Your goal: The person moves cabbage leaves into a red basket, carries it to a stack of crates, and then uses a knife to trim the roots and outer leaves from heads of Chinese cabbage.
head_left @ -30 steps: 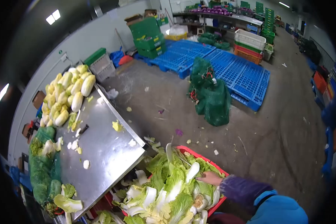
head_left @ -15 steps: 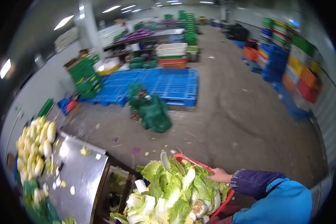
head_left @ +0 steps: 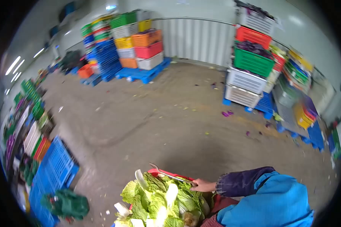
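My right hand (head_left: 204, 185) is closed around one end of a thin metal hook (head_left: 170, 175). The hook runs along the far rim of a red basket (head_left: 153, 172), and its curved tip sticks out to the left. Napa cabbage leaves (head_left: 146, 198), pale green with white ribs, fill the basket above its rim. A cut cabbage base (head_left: 190, 218) shows at the near side of the heap. My left hand is outside the view.
Crates stacked on a blue pallet (head_left: 149, 75) stand at the back. More crates with purple leaves (head_left: 254, 62) rise at the right. At lower left lie a blue plastic pallet (head_left: 51, 178) and a green net bag (head_left: 66, 204). Scraps litter the concrete floor (head_left: 140, 125).
My view has swung to the right; the metal table with cabbages has left it and the right-hand crate stacks have come in. My right hand keeps its grip on the hook at the basket.
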A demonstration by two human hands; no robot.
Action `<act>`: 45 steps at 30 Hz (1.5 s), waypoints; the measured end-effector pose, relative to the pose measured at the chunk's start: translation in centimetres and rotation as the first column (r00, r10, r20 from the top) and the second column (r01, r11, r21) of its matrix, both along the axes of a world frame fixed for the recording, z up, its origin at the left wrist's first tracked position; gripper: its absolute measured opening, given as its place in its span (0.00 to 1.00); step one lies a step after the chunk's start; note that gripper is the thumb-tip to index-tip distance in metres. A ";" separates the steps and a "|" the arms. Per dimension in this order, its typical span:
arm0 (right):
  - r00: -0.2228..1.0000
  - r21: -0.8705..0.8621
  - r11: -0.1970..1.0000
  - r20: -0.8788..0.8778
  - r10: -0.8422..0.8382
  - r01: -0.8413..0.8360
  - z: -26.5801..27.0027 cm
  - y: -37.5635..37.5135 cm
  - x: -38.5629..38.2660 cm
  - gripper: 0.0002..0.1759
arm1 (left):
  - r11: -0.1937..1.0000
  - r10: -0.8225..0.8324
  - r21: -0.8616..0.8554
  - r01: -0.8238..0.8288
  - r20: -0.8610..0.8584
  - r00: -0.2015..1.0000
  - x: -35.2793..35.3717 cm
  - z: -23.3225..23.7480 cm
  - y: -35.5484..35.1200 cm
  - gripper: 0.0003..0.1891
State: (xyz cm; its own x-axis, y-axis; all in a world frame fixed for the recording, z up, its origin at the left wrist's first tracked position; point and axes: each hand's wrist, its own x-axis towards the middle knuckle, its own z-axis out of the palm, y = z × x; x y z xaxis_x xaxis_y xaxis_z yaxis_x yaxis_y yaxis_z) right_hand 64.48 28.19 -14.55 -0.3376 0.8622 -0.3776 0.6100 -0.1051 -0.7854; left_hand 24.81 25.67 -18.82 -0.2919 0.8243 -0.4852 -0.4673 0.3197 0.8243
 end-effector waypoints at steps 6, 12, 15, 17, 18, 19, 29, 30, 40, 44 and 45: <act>0.900 -0.084 0.902 -0.071 -0.430 0.424 -2.9 0.3 1.7 0.21 | 0.947 -0.315 -0.075 0.313 -0.015 0.949 2.2 -1.4 14.7 0.20; 0.692 -0.022 0.697 -0.093 -0.716 0.717 1.1 0.1 4.6 0.22 | 0.814 -0.576 -0.135 0.564 -0.064 0.815 8.5 0.5 25.7 0.21; 0.577 -0.022 0.577 0.001 -0.817 0.817 -1.1 -3.3 10.2 0.24 | 0.772 -0.633 -0.142 0.620 -0.083 0.769 13.7 -0.5 27.5 0.21; 0.412 0.033 0.414 0.043 -0.910 0.910 -2.3 -5.5 12.4 0.23 | 0.743 -0.667 -0.147 0.653 -0.087 0.740 16.5 -0.7 28.6 0.21; 0.329 0.027 0.328 -0.081 -0.941 0.944 -1.8 -6.4 13.1 0.21 | 0.729 -0.682 -0.152 0.667 -0.085 0.726 17.6 -0.7 29.0 0.21; 0.314 0.014 0.314 -0.071 -0.947 0.949 -1.8 -7.2 14.1 0.21 | 0.714 -0.698 -0.156 0.682 -0.085 0.711 18.7 -0.6 29.5 0.21; -0.240 -0.037 -0.237 -0.178 -0.954 0.971 2.9 -8.0 24.9 0.15 | 0.464 -0.885 -0.119 0.878 -0.024 0.465 33.6 -2.4 37.3 0.23; -0.230 0.053 -0.229 0.000 -0.973 0.972 3.5 -8.4 26.5 0.13 | 0.425 -0.904 -0.120 0.897 -0.015 0.427 36.0 -2.4 37.9 0.23; -0.472 0.070 -0.468 0.075 -0.878 0.881 -1.7 -14.8 38.9 0.12 | 0.175 -0.970 -0.190 0.966 -0.203 0.135 62.4 0.0 39.1 0.18; -0.482 -0.021 -0.482 0.007 -0.876 0.876 -1.3 -17.1 46.7 0.13 | 0.159 -0.963 -0.111 0.981 -0.238 0.129 70.6 4.1 34.7 0.15; -0.481 -0.044 -0.479 -0.044 -0.876 0.876 -1.9 -18.0 49.1 0.14 | 0.176 -0.962 -0.115 0.978 -0.232 0.146 71.2 5.4 33.1 0.14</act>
